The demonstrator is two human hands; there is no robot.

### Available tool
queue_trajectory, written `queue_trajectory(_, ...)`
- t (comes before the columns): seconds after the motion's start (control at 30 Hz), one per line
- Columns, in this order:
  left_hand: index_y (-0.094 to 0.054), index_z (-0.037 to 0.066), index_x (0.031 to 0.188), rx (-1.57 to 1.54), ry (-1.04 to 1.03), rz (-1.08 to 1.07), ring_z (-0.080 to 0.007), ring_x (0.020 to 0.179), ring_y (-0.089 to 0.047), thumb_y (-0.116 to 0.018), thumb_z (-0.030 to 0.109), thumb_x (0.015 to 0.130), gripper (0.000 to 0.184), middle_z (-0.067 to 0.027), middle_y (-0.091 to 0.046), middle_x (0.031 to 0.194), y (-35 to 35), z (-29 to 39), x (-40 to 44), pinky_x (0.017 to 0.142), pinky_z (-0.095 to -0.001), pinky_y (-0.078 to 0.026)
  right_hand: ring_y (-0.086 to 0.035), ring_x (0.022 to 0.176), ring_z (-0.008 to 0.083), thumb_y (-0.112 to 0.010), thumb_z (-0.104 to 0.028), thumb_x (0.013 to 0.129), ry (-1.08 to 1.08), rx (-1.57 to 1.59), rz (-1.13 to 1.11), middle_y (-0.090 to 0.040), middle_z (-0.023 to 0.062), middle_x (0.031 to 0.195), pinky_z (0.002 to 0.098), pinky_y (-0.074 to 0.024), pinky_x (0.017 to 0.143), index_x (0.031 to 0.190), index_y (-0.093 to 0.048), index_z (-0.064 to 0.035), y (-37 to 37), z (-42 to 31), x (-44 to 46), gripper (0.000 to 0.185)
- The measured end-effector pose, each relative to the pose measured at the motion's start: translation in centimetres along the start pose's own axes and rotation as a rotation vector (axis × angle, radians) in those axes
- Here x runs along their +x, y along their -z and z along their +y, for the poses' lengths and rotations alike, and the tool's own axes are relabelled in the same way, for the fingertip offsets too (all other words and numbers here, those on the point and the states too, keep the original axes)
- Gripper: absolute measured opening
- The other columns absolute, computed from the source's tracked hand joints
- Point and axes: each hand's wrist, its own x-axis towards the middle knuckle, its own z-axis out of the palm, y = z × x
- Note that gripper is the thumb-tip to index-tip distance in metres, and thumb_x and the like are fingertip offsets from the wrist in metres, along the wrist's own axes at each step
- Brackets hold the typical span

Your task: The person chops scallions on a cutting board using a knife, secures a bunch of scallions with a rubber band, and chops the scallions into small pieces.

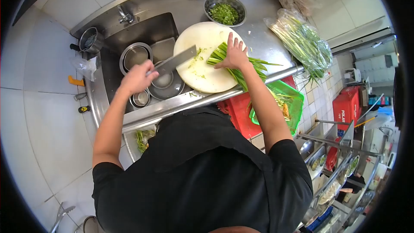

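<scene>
My left hand (140, 77) is closed around the handle of a cleaver (179, 59). The wide blade reaches over the left edge of a round white cutting board (194, 32). On the board's right side lies a bunch of green onions (219, 53), its long leaves hanging over the counter's front edge. My right hand (235, 55) rests on this bunch with fingers spread and thumb out to the left. Small green scraps (199, 54) lie on the board between blade and bunch. Behind the board stands a metal bowl (207, 6) of chopped green onions (224, 14).
Left of the board is a sink (142, 28) with several metal bowls and pots. A plastic bag of green onions (302, 43) lies at the counter's right end. Below, a green basket (297, 112) holds trimmings. Metal shelving (340, 146) stands to the right.
</scene>
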Motion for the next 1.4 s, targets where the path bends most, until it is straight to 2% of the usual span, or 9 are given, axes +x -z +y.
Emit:
queue_trajectory(0.17, -0.069, 0.007, 0.109, -0.12, -0.114, -0.333, -0.0438, 0.103, -0.067, -0.065, 0.034, 0.098, 0.029, -0.0234, -0.072, 0.106, -8.8, 2.0, 1.2, 0.088, -0.0508, -0.052, -0.057, 0.133, 0.0414, -0.09, -0.047, 0.067, -0.044, -0.018, -0.076, -0.055, 0.0265, 0.146, 0.0537, -0.043, 0.116, 0.163, -0.019, 0.0018, -3.3, 4.1, 3.0, 0.129)
queue_trajectory(0.43, -0.071, 0.004, 0.119, -0.041, -0.174, -0.224, -0.0408, 0.107, -0.069, -0.064, 0.031, 0.098, 0.035, -0.0233, -0.073, 0.113, -10.6, -2.0, 8.9, 0.092, -0.0488, -0.053, -0.059, 0.129, 0.0391, -0.088, -0.044, 0.068, 0.091, 0.063, 0.111, -0.059, 0.0244, 0.139, 0.0499, -0.0488, 0.109, 0.154, -0.038, 0.0009, 1.2, 5.5, 0.3, 0.108)
queue_trajectory(0.63, -0.066, 0.002, 0.114, -0.075, 0.2, -0.35, -0.0423, 0.103, -0.07, -0.058, 0.025, 0.102, 0.027, -0.0254, -0.072, 0.111, -7.3, 5.2, 7.8, 0.089, -0.0508, -0.054, -0.055, 0.132, 0.0404, -0.091, -0.044, 0.068, 0.156, -0.057, -0.097, -0.056, 0.0228, 0.141, 0.0511, -0.0448, 0.112, 0.156, -0.035, -0.0011, -6.4, 1.2, -2.5, 0.113)
queue_trajectory(0.7, -0.06, -0.002, 0.119, -0.103, 0.249, -0.387, -0.0467, 0.1, -0.069, -0.054, 0.022, 0.101, 0.03, -0.0308, -0.07, 0.111, -7.9, 7.2, 6.7, 0.09, -0.0544, -0.053, -0.055, 0.132, 0.0385, -0.088, -0.043, 0.071, 0.144, -0.053, 0.006, -0.057, 0.0229, 0.138, 0.05, -0.0454, 0.112, 0.151, -0.04, 0.001, -7.0, 1.1, -3.3, 0.104)
queue_trajectory(0.73, -0.059, -0.002, 0.121, 0.053, 0.042, -0.213, -0.0457, 0.106, -0.07, -0.055, 0.019, 0.101, 0.03, -0.0336, -0.07, 0.109, -9.5, 7.1, 5.8, 0.094, -0.0545, -0.053, -0.055, 0.131, 0.0376, -0.086, -0.043, 0.073, 0.143, -0.053, 0.056, -0.057, 0.023, 0.136, 0.0494, -0.0457, 0.111, 0.149, -0.042, 0.002, -6.9, 1.0, -3.4, 0.099)
queue_trajectory(0.83, -0.052, 0.0, 0.126, 0.052, 0.188, -0.258, -0.0522, 0.108, -0.066, -0.053, 0.012, 0.095, 0.033, -0.0369, -0.068, 0.112, -11.2, 8.9, 4.4, 0.095, -0.0594, -0.05, -0.057, 0.126, 0.0368, -0.08, -0.031, 0.081, 0.354, 0.579, 0.276, -0.059, 0.0222, 0.13, 0.0457, -0.047, 0.108, 0.137, -0.052, 0.0029, -4.2, 1.5, -3.6, 0.071)
queue_trajectory(0.87, -0.052, 0.0, 0.126, 0.064, 0.19, -0.25, -0.0511, 0.108, -0.067, -0.054, 0.011, 0.094, 0.035, -0.0355, -0.069, 0.111, -10.8, 9.6, 4.3, 0.095, -0.0587, -0.051, -0.061, 0.115, 0.037, -0.072, -0.018, 0.086, 0.392, 0.677, 0.37, -0.063, 0.0192, 0.118, 0.0442, -0.0497, 0.101, 0.117, -0.062, 0.0008, -3.6, 1.4, -3.4, 0.038)
queue_trajectory(1.0, -0.051, -0.001, 0.123, 0.101, 0.201, -0.238, -0.0488, 0.104, -0.07, -0.056, 0.008, 0.091, 0.034, -0.0321, -0.072, 0.105, -10.3, 12.3, 3.0, 0.091, -0.0577, -0.055, -0.062, 0.098, 0.0373, -0.07, -0.012, 0.084, 0.481, 0.561, 0.456, -0.065, 0.0138, 0.102, 0.0462, -0.0525, 0.09, 0.095, -0.065, -0.0046, -6.7, 1.1, -2.7, 0.014)
queue_trajectory(1.4, -0.047, 0.001, 0.121, 0.09, 0.218, -0.221, -0.0546, 0.101, -0.067, -0.052, 0.011, 0.094, 0.028, -0.0367, -0.069, 0.102, -12.1, 11.8, 3.4, 0.09, -0.063, -0.051, -0.065, 0.098, 0.0314, -0.072, -0.011, 0.081, 0.523, 0.51, 0.599, -0.07, 0.0107, 0.097, 0.0436, -0.0532, 0.088, 0.091, -0.07, -0.0066, -10.0, 0.9, -1.8, 0.011)
